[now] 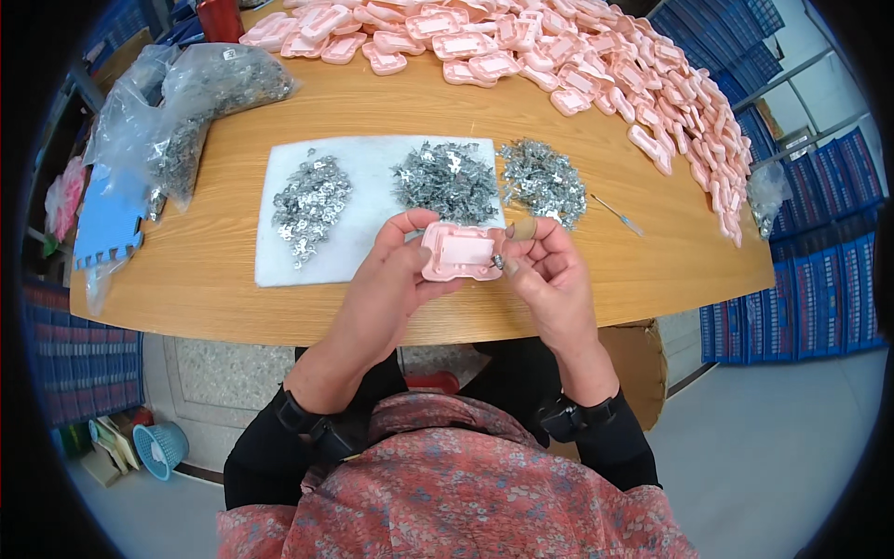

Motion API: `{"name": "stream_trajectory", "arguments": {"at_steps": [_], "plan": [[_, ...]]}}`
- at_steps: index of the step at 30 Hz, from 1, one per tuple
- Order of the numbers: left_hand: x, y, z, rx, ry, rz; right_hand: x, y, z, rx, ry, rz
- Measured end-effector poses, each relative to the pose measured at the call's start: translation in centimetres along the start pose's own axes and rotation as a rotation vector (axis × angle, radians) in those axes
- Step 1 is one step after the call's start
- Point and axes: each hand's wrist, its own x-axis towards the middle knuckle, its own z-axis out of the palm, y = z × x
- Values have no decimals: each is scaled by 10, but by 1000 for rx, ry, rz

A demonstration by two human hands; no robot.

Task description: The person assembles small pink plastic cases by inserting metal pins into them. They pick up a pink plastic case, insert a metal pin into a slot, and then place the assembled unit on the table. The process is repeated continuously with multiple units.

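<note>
Between my two hands, over the table's near edge, is a pink plastic shell (465,250) with a rectangular recess facing up. My left hand (396,270) is closed on its left end, thumb on the rim. With thumb and forefinger my right hand (549,275) pinches a small metal clip (498,262) at the shell's right end; a covering is wrapped on one fingertip. Beyond the hands a white foam sheet (372,154) carries two heaps of metal parts, a left heap (312,200) and a middle heap (447,182). A third metal heap (545,182) lies directly on the wood.
A big pile of pink shells (596,56) covers the table's far and right side. On the left sit clear bags of metal parts (223,84) and a blue foam mat (107,219). A thin screwdriver-like tool (618,214) lies right of the heaps. Blue racks (801,289) stand beyond.
</note>
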Motion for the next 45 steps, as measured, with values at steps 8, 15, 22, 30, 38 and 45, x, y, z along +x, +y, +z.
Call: {"name": "stream_trajectory", "arguments": {"at_steps": [8,15,22,30,38,45], "plan": [[1,-1,-4,167,-174,-182,1,-14,-4,-257,-82,13],[5,5,6,15,-286,-437,-6,-25,-1,-28,-119,114],[5,-13,-2,-109,-145,-391,-13,-17,-14,-63,94,-10],[9,-6,-4,-258,-260,-359,-21,-8,-19,11,139,19],[8,-8,-4,-185,-225,-274,-25,-6,-25,67,124,20],[8,-14,3,-111,-132,-272,-25,-7,-22,76,124,0]]}}
